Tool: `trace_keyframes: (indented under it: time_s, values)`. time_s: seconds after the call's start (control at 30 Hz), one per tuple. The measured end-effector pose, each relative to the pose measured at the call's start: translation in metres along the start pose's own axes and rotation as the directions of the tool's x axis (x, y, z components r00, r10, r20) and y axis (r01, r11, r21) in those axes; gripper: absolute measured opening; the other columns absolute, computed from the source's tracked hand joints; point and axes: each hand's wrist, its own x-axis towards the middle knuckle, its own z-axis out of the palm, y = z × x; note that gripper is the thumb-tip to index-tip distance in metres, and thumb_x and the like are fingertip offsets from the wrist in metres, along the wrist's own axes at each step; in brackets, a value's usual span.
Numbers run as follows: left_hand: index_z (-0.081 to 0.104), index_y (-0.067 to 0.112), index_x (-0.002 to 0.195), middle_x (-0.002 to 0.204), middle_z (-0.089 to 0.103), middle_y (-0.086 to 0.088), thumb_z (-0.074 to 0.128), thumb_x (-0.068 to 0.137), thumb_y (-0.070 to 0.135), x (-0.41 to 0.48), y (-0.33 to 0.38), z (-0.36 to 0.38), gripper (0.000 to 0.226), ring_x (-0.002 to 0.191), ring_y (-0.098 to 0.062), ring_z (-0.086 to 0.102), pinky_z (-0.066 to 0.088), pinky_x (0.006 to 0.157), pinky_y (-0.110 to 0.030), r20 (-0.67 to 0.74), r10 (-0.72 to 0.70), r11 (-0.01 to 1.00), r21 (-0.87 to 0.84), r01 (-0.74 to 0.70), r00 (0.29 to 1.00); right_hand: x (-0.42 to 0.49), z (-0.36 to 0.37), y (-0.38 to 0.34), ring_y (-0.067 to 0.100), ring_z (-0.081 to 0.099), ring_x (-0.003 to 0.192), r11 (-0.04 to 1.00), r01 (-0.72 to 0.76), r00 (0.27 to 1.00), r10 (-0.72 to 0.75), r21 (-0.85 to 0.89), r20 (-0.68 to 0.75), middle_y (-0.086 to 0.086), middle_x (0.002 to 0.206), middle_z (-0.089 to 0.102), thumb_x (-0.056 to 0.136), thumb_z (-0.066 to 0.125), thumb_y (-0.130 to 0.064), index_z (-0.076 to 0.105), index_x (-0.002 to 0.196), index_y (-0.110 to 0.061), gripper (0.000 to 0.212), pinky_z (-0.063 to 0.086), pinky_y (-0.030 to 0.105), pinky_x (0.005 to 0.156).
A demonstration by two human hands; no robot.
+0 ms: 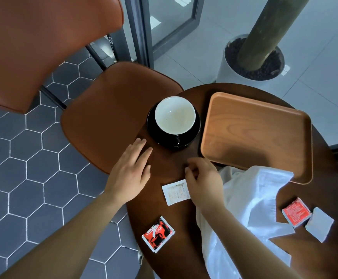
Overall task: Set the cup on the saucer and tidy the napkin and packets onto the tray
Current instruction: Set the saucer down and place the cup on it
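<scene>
A white-lined black cup (175, 117) stands on a black saucer (192, 135) at the far left of the round table. Right of it lies a bare wooden tray (256, 135). My left hand (131, 168) lies flat with straight fingers at the table's left edge, short of the saucer. My right hand (203, 178) hovers with loosely curled fingers over the top corner of a white packet (176, 192); it holds nothing that I can see. A white napkin (248, 198) sprawls under my right forearm. A red and black packet (157, 234) lies near the front edge.
A red packet (296, 212) and a white packet (319, 224) lie at the table's right side (324, 178). A brown chair (111, 109) stands close against the table's left. A potted trunk (254, 59) stands beyond the table behind glass.
</scene>
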Motion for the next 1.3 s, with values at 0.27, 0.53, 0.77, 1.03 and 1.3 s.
trace_keyframes:
  time_s: [0.27,0.53,0.77,1.03,1.3]
  values:
    - [0.062,0.018,0.099,0.092,0.061,0.004,0.074,0.079,0.05,0.046,0.075,-0.028,0.039,0.083,-0.01,0.058,0.047,0.067,-0.023,-0.095,-0.546,0.755,-0.486,0.44,0.833,0.0,0.007,0.017,0.024,0.059,0.08,0.972,0.188,0.98,-0.195,-0.143,-0.032,0.004,0.088,0.063,0.087,0.057,-0.006,0.07,0.095,-0.009,0.016,0.044,0.025,0.065]
    - [0.059,0.021,0.091,0.082,0.058,0.008,0.072,0.079,0.051,0.07,0.088,-0.016,0.034,0.073,-0.007,0.055,0.043,0.062,-0.024,-0.032,-0.654,0.691,-0.431,0.58,0.756,-0.003,0.01,0.029,0.019,0.053,0.075,0.954,0.278,0.955,-0.287,-0.114,-0.07,0.001,0.083,0.059,0.084,0.052,-0.015,0.068,0.087,-0.011,0.017,0.04,0.022,0.067]
    - [0.065,0.014,0.095,0.085,0.065,0.005,0.071,0.087,0.024,0.065,0.082,-0.018,0.014,0.07,-0.006,0.057,0.044,0.061,-0.018,-0.125,-0.557,0.767,-0.456,0.451,0.821,-0.003,0.011,0.029,0.017,0.052,0.075,0.952,0.275,0.957,-0.284,-0.136,-0.058,0.0,0.084,0.058,0.085,0.048,-0.02,0.066,0.086,-0.013,0.019,0.038,0.019,0.068]
    - [0.07,0.009,0.106,0.085,0.065,0.003,0.071,0.089,0.019,0.065,0.064,-0.027,0.02,0.067,-0.003,0.056,0.042,0.062,-0.008,-0.131,-0.53,0.775,-0.477,0.415,0.838,-0.003,0.012,0.029,0.018,0.051,0.075,0.95,0.278,0.956,-0.288,-0.14,-0.059,-0.001,0.083,0.058,0.088,0.054,-0.019,0.065,0.083,-0.014,0.013,0.038,0.019,0.069]
    - [0.071,0.009,0.11,0.09,0.07,-0.002,0.071,0.09,0.018,0.063,0.055,-0.028,0.023,0.077,-0.012,0.064,0.054,0.07,-0.021,-0.148,-0.517,0.762,-0.528,0.374,0.843,-0.002,0.013,0.029,0.016,0.052,0.076,0.948,0.278,0.955,-0.29,-0.157,-0.06,-0.001,0.083,0.059,0.088,0.058,-0.019,0.065,0.082,-0.015,0.01,0.038,0.018,0.069]
